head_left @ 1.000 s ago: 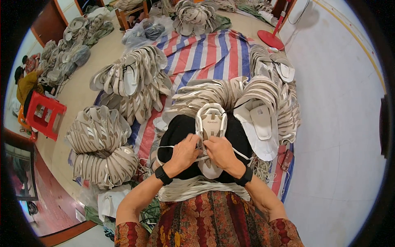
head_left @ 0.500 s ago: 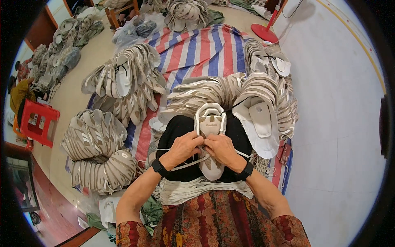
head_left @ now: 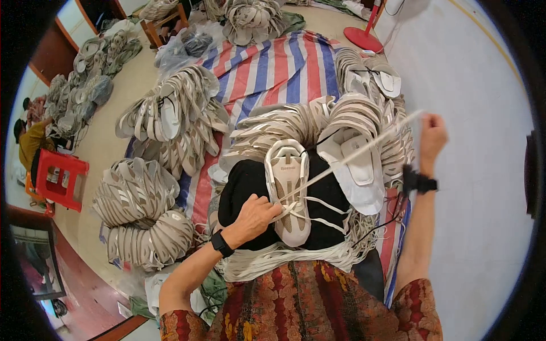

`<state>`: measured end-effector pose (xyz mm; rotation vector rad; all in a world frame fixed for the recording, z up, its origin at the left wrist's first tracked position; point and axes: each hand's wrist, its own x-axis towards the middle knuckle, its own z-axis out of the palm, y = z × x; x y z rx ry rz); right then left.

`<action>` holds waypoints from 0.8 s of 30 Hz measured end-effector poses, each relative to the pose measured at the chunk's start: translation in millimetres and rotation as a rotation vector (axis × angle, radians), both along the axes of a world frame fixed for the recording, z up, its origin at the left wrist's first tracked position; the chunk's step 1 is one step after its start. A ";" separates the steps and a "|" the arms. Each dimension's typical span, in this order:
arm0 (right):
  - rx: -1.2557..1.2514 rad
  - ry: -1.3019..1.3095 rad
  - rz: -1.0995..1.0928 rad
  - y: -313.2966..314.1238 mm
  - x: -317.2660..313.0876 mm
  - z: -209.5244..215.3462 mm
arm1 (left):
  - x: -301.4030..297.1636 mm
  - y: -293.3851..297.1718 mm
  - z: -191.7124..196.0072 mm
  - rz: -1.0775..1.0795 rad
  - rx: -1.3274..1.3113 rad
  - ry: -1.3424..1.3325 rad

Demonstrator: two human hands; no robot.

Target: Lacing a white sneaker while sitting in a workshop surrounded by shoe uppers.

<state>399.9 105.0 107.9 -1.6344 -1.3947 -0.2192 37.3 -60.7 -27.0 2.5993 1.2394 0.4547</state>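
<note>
A beige and white shoe upper (head_left: 288, 170) lies on the black cloth (head_left: 244, 176) over my lap, its toe pointing toward me. My left hand (head_left: 256, 219) is closed at the upper's left side, its fingertips pinching lace beside the lower eyelets. Far out to the right, my right hand (head_left: 433, 139) is raised and closed round the end of a whitish shoelace (head_left: 364, 149). That lace runs taut and slanting from the upper to my right fist. Another loose lace end lies over the black cloth to the right of the upper.
A bundle of pale laces (head_left: 284, 260) lies across my lap. Stacked shoe uppers (head_left: 151, 184) stand at the left, and more uppers (head_left: 355, 122) at the right. Beneath is a striped sheet (head_left: 278, 65). A red stool (head_left: 61, 179) and people are at far left.
My right hand has swung from the upper out to the right and up, drawing a lace taut. My left hand has stayed by the upper, a little lower.
</note>
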 end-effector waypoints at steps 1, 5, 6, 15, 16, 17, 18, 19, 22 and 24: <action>0.024 0.017 -0.203 8.9 24.7 5.9 | -0.3 0.2 0.3 0.000 -0.003 -0.043; -0.198 -0.500 0.057 -6.3 17.5 -30.8 | -3.4 -4.5 9.1 -0.047 -0.084 0.084; -0.072 -0.631 0.181 -22.5 -10.3 -49.6 | -4.4 -7.7 12.4 -0.035 -0.081 0.082; -0.396 -0.548 1.038 -111.7 -160.6 -119.4 | -17.2 -24.7 11.8 -0.066 -0.061 0.054; -0.366 -0.537 1.082 -106.7 -158.6 -118.5 | -20.2 -25.6 11.8 -0.053 -0.032 0.042; -0.301 -0.564 1.023 -101.9 -155.8 -116.0 | -23.5 -25.8 12.6 -0.025 -0.113 -0.082; -0.304 -0.627 0.974 -96.5 -152.0 -111.7 | -25.4 -24.4 13.4 0.000 -0.209 -0.197; -0.177 -0.638 0.825 -83.3 -139.6 -103.9 | -25.3 -21.4 13.9 -0.002 -0.196 -0.207; -0.185 -0.475 0.340 -35.8 -84.0 -64.6 | -17.5 -9.1 13.8 0.169 -0.356 -0.524; -0.349 -0.380 0.252 -32.4 -67.6 -52.3 | -6.1 0.4 10.9 0.190 -0.452 -0.471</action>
